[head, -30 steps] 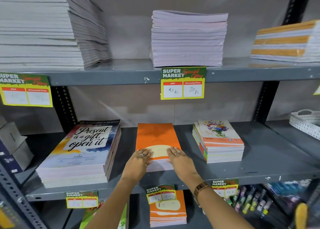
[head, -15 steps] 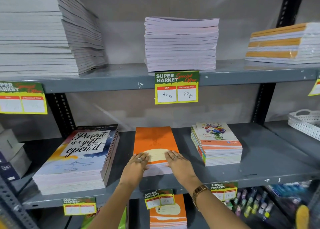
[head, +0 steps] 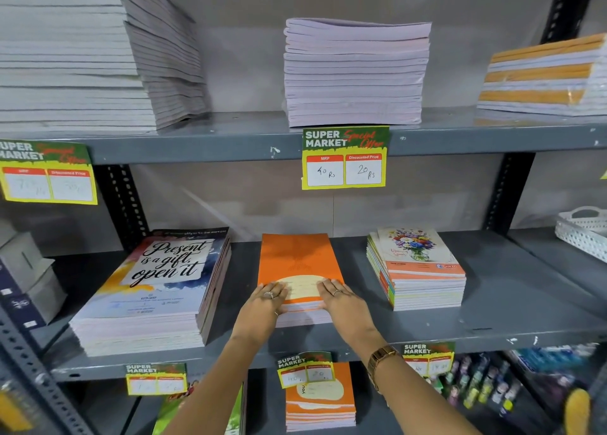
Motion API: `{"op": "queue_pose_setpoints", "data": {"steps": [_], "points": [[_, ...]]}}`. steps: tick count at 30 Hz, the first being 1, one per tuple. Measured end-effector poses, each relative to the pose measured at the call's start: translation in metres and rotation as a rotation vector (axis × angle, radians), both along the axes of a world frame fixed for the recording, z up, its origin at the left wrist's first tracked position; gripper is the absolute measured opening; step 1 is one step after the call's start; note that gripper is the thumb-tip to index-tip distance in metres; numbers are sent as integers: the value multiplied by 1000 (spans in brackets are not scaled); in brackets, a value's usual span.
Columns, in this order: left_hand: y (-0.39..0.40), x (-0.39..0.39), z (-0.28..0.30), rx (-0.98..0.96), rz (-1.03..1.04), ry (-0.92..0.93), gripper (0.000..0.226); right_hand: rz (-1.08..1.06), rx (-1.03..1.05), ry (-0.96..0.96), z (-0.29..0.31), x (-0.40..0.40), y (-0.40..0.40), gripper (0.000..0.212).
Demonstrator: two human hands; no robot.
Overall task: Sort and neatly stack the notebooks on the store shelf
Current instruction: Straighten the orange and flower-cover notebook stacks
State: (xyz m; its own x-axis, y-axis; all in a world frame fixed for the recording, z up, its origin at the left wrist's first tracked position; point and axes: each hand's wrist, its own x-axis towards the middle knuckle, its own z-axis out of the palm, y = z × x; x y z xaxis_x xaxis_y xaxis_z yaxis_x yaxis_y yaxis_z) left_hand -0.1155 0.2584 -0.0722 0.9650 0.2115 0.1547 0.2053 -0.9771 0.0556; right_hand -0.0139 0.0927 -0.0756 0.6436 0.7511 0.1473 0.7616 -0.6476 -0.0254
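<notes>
Head view, middle shelf: orange notebook stack, centre, lying flat; left hand and right hand laid flat on its near end, fingers spread over the top cover and near edge, neither grip closed around anything. To its left, apart, a larger stack with a "Present is a gift, open it" cover; to its right, apart, a floral-cover stack. Upper shelf: pale lilac stack above a price tag reading 40 Rs, 20 Rs.
</notes>
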Motion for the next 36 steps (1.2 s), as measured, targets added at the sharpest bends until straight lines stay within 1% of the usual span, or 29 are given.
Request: {"op": "queue_pose_setpoints", "data": {"steps": [4,6,9,11,13,15,17,18,20,23,27,31,36], "points": [[-2,-2,0,-38,7,-39,48,-3,-10,8,-1,0,0,55],[-4,-5,-2,-122,2,-101,47,0,44,57,-2,-1,-2,55],[-8,-9,-2,-419,87,-274,48,-46,263,250,-1,-1,-6,58],[-9,-11,1,-600,217,-376,54,-183,464,344,-1,0,-9,59],[-9,-10,5,-744,335,-364,59,-314,559,456,0,1,-10,59],[-10,-7,8,-842,403,-332,54,-373,585,578,1,2,-8,51],[-13,-4,9,-954,428,-370,46,-377,684,680,0,2,-3,31],[-14,-3,9,-995,438,-397,43,-376,735,710,0,3,-1,25],[-16,-1,9,-1049,459,-428,40,-392,805,740,1,5,1,23],[-15,0,9,-1093,490,-437,41,-414,844,788,1,9,1,21],[-16,-1,11,-1090,507,-450,38,-439,826,794,1,11,1,32],[-15,-2,12,-1082,518,-437,40,-457,823,832,1,10,2,25],[-17,-2,13,-1069,517,-433,40,-461,850,838,2,8,3,24]]}}
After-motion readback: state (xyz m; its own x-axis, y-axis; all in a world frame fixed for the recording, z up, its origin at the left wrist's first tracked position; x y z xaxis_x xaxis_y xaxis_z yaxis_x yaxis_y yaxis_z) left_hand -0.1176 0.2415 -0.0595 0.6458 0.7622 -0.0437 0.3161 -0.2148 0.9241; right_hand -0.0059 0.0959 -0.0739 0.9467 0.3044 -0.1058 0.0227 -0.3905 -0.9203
